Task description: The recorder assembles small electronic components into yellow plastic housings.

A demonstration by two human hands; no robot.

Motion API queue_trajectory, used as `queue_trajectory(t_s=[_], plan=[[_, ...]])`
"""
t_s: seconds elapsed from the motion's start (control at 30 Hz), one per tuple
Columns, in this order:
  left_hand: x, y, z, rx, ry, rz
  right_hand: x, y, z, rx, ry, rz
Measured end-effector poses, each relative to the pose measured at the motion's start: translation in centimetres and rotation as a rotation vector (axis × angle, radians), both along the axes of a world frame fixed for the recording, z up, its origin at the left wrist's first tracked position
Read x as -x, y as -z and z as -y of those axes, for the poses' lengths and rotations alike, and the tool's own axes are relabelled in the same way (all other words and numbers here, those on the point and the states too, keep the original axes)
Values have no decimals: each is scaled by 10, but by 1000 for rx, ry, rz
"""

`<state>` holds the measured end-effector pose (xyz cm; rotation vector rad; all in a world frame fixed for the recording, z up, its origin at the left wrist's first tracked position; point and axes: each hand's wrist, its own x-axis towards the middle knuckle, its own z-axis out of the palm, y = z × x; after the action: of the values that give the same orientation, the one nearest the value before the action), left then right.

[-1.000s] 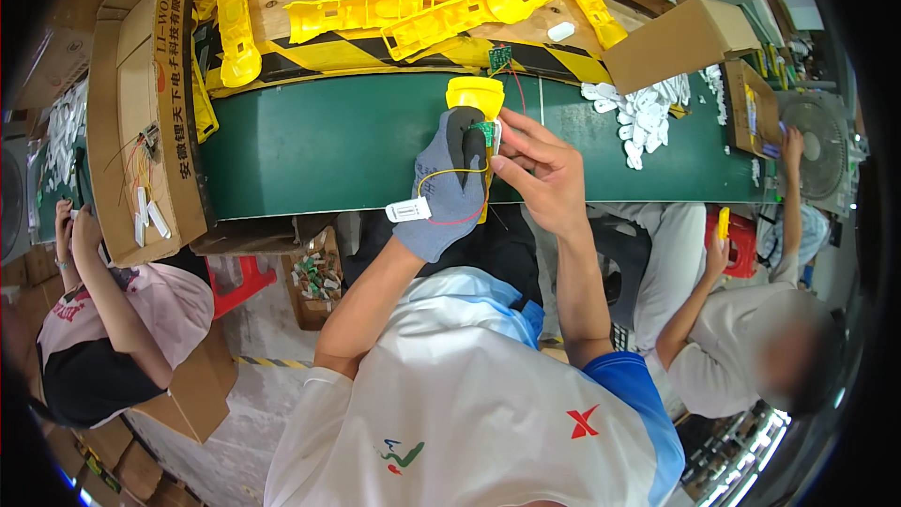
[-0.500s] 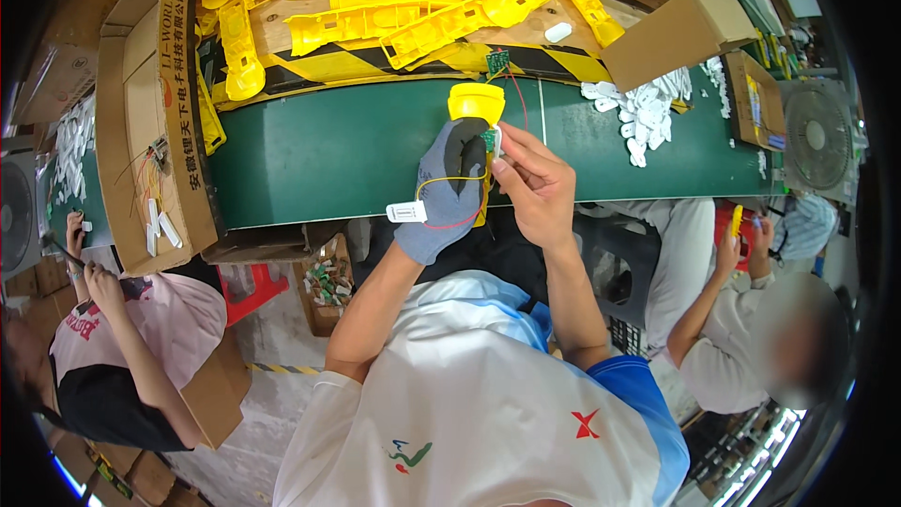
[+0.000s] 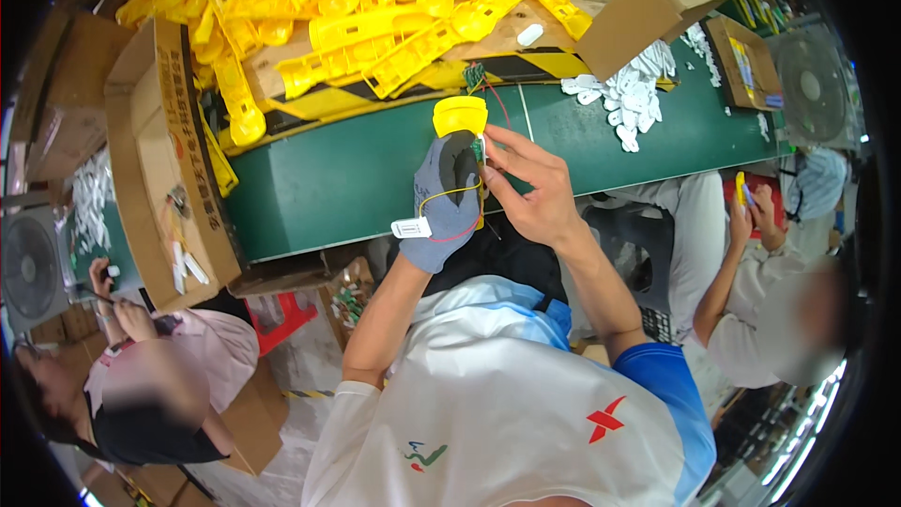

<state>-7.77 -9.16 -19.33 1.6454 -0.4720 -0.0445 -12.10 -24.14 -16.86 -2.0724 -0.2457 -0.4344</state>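
Note:
My left hand (image 3: 436,202), in a grey-blue glove with dark finger areas, is wrapped round a yellow plastic housing (image 3: 460,116) whose flared end sticks up past the fingers. The bare fingers of my right hand (image 3: 540,195) pinch a small white piece (image 3: 482,147) against the housing's right side, beside a bit of green circuit board. Another small green circuit board (image 3: 475,76) on thin red wires lies just beyond the flared end. Yellow and red wires loop over the glove, and a white rectangular part (image 3: 410,228) with a printed label hangs by my left wrist.
Yellow housings (image 3: 347,28) are heaped on a wooden shelf behind the green table (image 3: 328,202). White plastic parts (image 3: 633,94) lie at right, beside a cardboard box (image 3: 648,19). A long open carton (image 3: 164,169) stands at left. One person sits on each side of me.
The view has turned and shifted slightly. Both my hands keep their hold on the housing and white piece; the right fingers sit a little closer against it.

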Motion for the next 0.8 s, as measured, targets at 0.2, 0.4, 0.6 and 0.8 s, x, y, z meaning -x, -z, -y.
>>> queue_trajectory(t_s=[0.2,0.4,0.6,0.8], plan=[[-16,-36,-15,-286,-177,340,-9,-33,0,-234,-79,-168],[-52,-143,-40,-684,-153,1042,-7,-37,-18,-799,-277,-172],[-56,-163,-46,-193,99,64,-15,-51,-37,-651,-230,-10],[-37,-134,-40,23,-32,125,-18,-42,-39,-97,-38,51]])
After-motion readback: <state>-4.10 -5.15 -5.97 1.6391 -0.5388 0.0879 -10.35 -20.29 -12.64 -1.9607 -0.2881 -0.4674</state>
